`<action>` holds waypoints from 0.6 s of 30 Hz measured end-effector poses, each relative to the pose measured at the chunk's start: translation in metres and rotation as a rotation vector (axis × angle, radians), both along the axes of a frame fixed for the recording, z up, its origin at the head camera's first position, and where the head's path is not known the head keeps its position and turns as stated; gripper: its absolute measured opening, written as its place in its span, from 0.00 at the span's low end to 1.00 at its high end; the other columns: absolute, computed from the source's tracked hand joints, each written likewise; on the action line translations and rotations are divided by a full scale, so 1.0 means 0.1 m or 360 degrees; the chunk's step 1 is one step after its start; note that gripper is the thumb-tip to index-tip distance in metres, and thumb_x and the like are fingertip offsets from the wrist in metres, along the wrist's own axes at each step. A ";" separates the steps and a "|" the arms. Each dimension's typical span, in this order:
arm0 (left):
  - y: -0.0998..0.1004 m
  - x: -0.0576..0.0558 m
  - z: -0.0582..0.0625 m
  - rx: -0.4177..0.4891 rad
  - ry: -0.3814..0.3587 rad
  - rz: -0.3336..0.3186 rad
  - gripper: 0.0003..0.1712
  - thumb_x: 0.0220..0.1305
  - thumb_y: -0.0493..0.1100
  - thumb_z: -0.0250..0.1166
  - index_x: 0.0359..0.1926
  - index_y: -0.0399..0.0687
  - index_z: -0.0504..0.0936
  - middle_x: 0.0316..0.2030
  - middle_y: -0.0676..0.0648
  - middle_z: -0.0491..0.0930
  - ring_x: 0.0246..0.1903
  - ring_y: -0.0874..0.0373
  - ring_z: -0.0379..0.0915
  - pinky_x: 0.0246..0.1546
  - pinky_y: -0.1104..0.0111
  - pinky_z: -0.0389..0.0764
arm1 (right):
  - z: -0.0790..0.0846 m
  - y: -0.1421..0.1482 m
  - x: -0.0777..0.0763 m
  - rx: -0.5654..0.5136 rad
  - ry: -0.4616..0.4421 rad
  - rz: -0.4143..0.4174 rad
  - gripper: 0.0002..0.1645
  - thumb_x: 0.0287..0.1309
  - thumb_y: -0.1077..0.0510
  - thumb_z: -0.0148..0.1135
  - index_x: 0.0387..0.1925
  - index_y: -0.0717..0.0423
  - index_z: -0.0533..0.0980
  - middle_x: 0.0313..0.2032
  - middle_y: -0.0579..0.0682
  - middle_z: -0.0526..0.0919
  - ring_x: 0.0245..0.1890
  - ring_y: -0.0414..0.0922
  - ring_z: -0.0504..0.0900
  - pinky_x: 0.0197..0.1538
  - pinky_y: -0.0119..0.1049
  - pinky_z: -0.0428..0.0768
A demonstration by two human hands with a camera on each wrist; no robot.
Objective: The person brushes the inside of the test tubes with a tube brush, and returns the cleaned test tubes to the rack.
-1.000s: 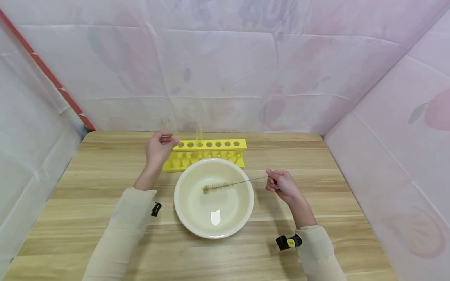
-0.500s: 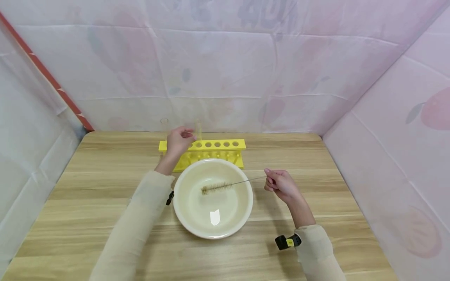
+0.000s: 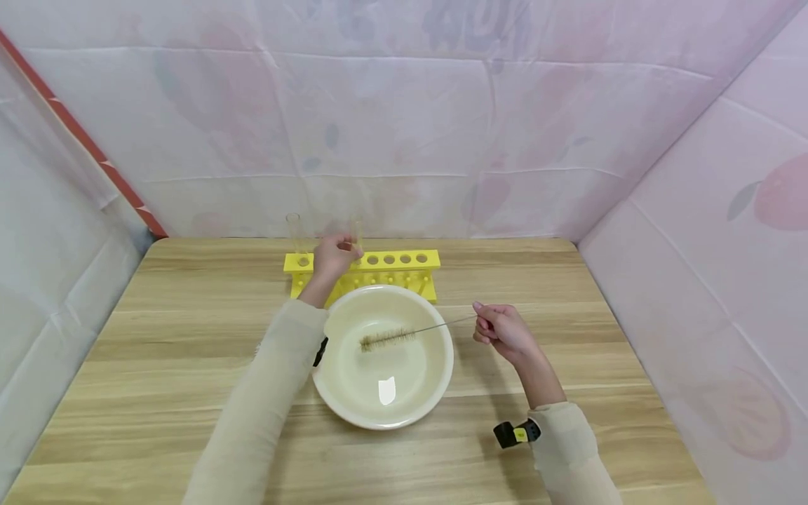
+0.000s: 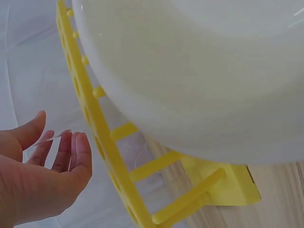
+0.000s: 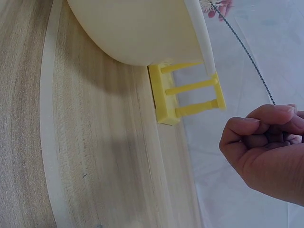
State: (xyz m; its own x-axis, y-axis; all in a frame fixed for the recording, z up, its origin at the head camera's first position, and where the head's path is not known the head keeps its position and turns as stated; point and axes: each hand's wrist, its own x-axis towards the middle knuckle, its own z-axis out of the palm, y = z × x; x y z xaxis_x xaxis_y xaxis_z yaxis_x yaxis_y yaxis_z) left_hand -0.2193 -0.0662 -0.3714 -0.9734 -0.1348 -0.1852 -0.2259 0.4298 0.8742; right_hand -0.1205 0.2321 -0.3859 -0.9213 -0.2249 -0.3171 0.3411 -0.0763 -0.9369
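My left hand (image 3: 334,258) is at the yellow test tube rack (image 3: 404,258), its thumb and fingers about a clear test tube (image 3: 358,228) that stands upright there. A gap shows between thumb and fingertips in the left wrist view; whether they touch the glass is hard to see. A second clear test tube (image 3: 294,235) stands in the rack's leftmost hole. My right hand (image 3: 507,333) pinches the twisted wire handle of a test tube brush (image 3: 388,338). The bristle end is over the cream basin (image 3: 445,379), pointing left.
The basin sits on the wooden table (image 3: 126,365) right in front of the rack, hiding part of its base. A printed sheet wall (image 3: 391,126) rises behind the rack, with more sheets at both sides.
My left hand has moved right along the rack, from beside the leftmost tube to the other tube. My right hand and the brush have stayed nearly still.
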 end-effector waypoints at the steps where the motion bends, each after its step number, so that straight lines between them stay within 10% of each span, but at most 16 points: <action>1: 0.01 0.00 -0.01 -0.0001 -0.0001 -0.0007 0.15 0.55 0.36 0.65 0.46 0.40 0.78 0.44 0.41 0.77 0.46 0.49 0.72 0.40 0.64 0.76 | 0.00 0.00 0.00 -0.0001 0.0000 -0.0002 0.28 0.67 0.63 0.43 0.09 0.57 0.59 0.08 0.44 0.54 0.12 0.40 0.57 0.24 0.30 0.62; 18: -0.02 0.02 -0.10 -0.0059 0.0108 -0.0010 0.06 0.57 0.36 0.64 0.36 0.40 0.78 0.41 0.42 0.79 0.44 0.49 0.74 0.37 0.64 0.76 | 0.01 0.03 -0.03 0.0008 0.0026 0.0011 0.28 0.68 0.63 0.42 0.09 0.57 0.60 0.08 0.43 0.54 0.12 0.40 0.57 0.23 0.29 0.63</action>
